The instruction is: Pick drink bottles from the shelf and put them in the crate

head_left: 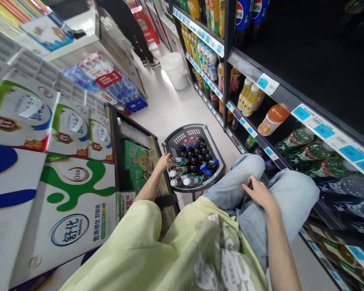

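Note:
I am crouched in a shop aisle. My left hand (164, 161) reaches into a dark shopping basket (191, 131) on the floor and closes round a clear bottle (178, 161) lying on its side. The basket holds several dark cola bottles (197, 155) with black, blue and red caps, and more clear bottles (188, 180) near its front. My right hand (259, 193) rests flat on my thigh, fingers apart, holding nothing. My knees in light jeans sit between the basket and the shelf.
Drink shelves (279, 95) with juice and soda bottles and blue price tags run along the right. Stacked milk cartons (69, 202) and packs of water (115, 85) stand on the left. A white bucket (175, 69) and another person's legs (145, 48) are farther down the aisle.

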The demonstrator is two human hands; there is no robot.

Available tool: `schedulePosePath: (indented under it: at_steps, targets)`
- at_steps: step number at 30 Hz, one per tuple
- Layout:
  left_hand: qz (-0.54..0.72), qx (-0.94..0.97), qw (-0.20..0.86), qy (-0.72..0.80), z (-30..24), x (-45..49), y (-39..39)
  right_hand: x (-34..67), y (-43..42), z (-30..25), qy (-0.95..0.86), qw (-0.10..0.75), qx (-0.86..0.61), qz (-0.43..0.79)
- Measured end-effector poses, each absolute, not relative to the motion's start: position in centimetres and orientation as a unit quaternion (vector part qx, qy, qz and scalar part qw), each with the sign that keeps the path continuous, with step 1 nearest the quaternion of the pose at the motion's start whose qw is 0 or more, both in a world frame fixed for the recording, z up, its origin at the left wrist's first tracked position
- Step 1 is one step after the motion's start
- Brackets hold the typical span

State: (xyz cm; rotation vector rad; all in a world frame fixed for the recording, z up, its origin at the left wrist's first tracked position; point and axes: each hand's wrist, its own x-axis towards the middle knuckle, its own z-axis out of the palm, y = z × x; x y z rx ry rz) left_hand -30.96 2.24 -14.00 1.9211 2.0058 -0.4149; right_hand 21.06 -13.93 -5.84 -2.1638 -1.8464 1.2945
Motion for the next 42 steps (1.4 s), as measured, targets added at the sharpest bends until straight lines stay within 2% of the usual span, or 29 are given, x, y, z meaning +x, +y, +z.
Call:
schedulePosePath:
  at_steps: [11, 33, 42]
  targets:
    - [-0.219, 0.671, 0.186, 0.684, -13.6, -30.7, 2.5, 21.0, -14.0, -5.7, -0.582, 0.009, -0.691, 0.429]
    - [-0.232, 0.699, 0.169, 0.655, -12.5, -28.6, 5.2, 21.0, -14.1, -5.7, -0.584, 0.026, -0.695, 0.419]
    - [-0.252, 0.680, 0.160, 0.670, -13.2, -28.0, 3.5, 21.0, -14.1, -6.0, -0.583, 0.036, -0.693, 0.423]
